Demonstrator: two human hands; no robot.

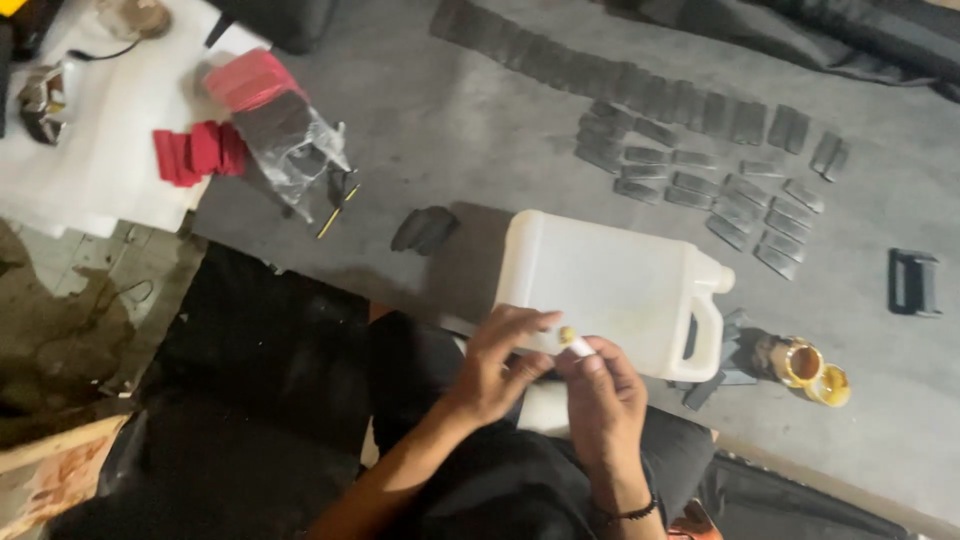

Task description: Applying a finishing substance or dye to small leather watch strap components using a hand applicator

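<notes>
Right now I'm pinching a small yellow-tipped stick (572, 341) with my right hand (603, 392). My left hand (503, 362) is pinching it too, above the white jug (610, 285).

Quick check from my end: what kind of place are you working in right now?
Probably a small craft workshop, with work done on the floor. Rows of dark cut pieces lie on the grey floor, beside a white plastic jerrycan and an open tin of yellowish glue.

You had clear plastic bag (290, 140) with red and dark pieces upper left; white plastic jug (610, 290) lay before you.
</notes>
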